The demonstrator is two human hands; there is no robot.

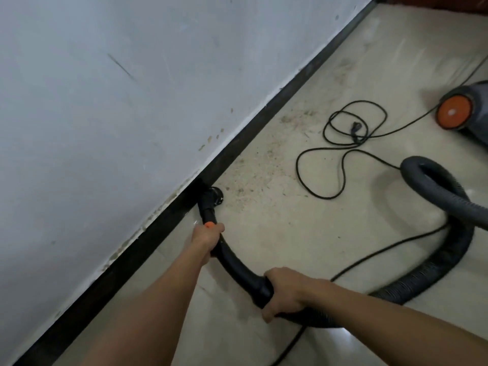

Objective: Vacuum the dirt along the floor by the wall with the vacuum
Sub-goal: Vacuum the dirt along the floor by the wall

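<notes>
My left hand (207, 237) grips the black curved vacuum handle (237, 265) just below its orange button. My right hand (284, 293) holds the same handle lower down, where the ribbed grey hose (446, 254) joins it. The black nozzle (214, 198) touches the floor right at the dark skirting board (163, 228) under the pale wall (105, 101). Scattered dirt (253, 173) lies on the tiled floor just beyond the nozzle and continues along the skirting. The vacuum body (464, 109), grey with an orange wheel, sits at the far right.
A black power cord (343, 143) lies in loose loops on the floor right of the dirt, its plug in the loops. Another stretch of cord runs under the hose toward the bottom edge. The hose arcs in a big loop at right.
</notes>
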